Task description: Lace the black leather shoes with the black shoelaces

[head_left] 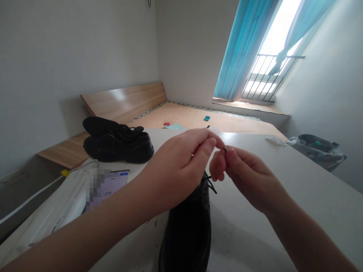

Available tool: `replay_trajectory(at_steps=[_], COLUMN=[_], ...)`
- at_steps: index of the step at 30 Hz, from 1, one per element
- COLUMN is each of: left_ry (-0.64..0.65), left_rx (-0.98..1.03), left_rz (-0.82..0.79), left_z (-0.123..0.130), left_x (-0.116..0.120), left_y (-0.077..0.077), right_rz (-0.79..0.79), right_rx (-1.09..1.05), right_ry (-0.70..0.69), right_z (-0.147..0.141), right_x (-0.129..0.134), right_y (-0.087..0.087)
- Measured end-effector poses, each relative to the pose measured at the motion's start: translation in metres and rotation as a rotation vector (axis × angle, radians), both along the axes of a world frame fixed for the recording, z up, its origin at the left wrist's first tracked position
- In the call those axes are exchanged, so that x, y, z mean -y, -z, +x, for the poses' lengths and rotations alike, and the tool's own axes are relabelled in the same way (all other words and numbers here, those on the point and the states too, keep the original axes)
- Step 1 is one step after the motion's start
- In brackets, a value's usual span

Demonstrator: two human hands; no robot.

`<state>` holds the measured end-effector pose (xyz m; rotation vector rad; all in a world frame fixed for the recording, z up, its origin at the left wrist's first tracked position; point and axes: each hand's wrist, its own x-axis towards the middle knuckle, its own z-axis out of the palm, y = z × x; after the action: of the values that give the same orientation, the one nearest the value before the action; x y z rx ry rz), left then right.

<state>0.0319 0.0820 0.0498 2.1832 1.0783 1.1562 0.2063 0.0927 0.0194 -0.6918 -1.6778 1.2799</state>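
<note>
A black shoe [187, 230] stands on the white table right in front of me, its opening toward me. Above its laced part, my left hand [188, 156] is closed, thumb against fingers, and a dark shoelace tip [208, 127] pokes out beyond its knuckles. My right hand [244, 170] meets its fingertips and pinches a short piece of black shoelace [225, 150] between thumb and forefinger. Loose lace loops [211, 185] hang by the shoe's right side. The left hand and forearm hide part of the laces and of the shoe's far end.
A second black shoe [117, 145] lies at the table's far left. Nearer are a phone [119, 185], partly blurred out, and a white cable [36, 193]. A bed [184, 113] stands beyond the table [283, 196]. A bag-lined bin [319, 151] is at right.
</note>
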Motion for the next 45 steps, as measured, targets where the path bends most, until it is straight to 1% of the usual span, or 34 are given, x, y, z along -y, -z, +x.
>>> replay_trajectory(at_steps=[2,4,6,7,9,11,13,15,17,21,24,29,31,33,35,36,38,40,42,45], left_ry=[-0.021,-0.031,-0.028,-0.035,-0.047,-0.042,-0.033,-0.057,-0.112,-0.195,-0.198,-0.151,-0.112,-0.046,-0.016,-0.033,-0.094,-0.116,-0.078,-0.007], left_rx=[0.062,0.092,0.114,0.127,0.138,0.128,0.068,-0.02,-0.103,-0.225,-0.328,-0.61,-0.727,-0.778,-0.728,-0.671,-0.525,-0.402,-0.342,-0.303], left_rz=[-0.009,-0.008,0.016,0.028,0.004,-0.067,-0.111,-0.089,-0.038,0.034,0.144,0.369,0.41,0.404,0.351,0.308,0.213,0.131,0.085,0.062], left_z=[-0.003,-0.006,-0.008,-0.008,-0.008,-0.006,-0.004,-0.001,0.001,0.001,0.0,0.001,0.0,-0.003,-0.007,-0.009,-0.013,-0.016,-0.018,-0.017], left_x=[-0.001,-0.004,-0.008,-0.01,-0.013,-0.015,-0.016,-0.017,-0.017,-0.014,-0.012,-0.011,-0.011,-0.012,-0.013,-0.014,-0.016,-0.02,-0.022,-0.023], left_y=[-0.001,-0.001,0.001,0.002,0.005,0.009,0.012,0.013,0.012,0.01,0.012,0.017,0.014,0.009,0.003,0.0,-0.003,-0.004,-0.004,-0.002], right_rz=[-0.146,-0.324,-0.451,-0.464,-0.395,-0.303,-0.285,-0.308,-0.3,-0.198,-0.187,-0.289,-0.33,-0.357,-0.324,-0.273,-0.12,0.026,0.107,0.14], right_rx=[-0.126,-0.206,-0.212,-0.194,-0.154,-0.128,-0.112,-0.119,-0.158,-0.188,-0.189,-0.229,-0.241,-0.24,-0.207,-0.174,-0.078,0.035,0.123,0.152], right_ry=[-0.008,-0.014,-0.023,-0.004,0.104,0.213,0.25,0.248,0.273,0.367,0.369,0.323,0.276,0.231,0.227,0.237,0.258,0.276,0.3,0.288], right_z=[-0.004,-0.008,-0.012,-0.014,-0.018,-0.021,-0.024,-0.026,-0.028,-0.03,-0.03,-0.029,-0.028,-0.028,-0.028,-0.027,-0.027,-0.026,-0.026,-0.026], right_x=[0.002,0.002,0.0,-0.001,-0.003,-0.004,-0.004,-0.003,-0.002,-0.001,-0.002,-0.004,-0.005,-0.005,-0.005,-0.005,-0.005,-0.003,-0.002,0.0], right_y=[-0.007,-0.011,-0.012,-0.011,-0.007,-0.001,0.006,0.013,0.019,0.024,0.025,0.027,0.029,0.03,0.031,0.031,0.031,0.03,0.029,0.027])
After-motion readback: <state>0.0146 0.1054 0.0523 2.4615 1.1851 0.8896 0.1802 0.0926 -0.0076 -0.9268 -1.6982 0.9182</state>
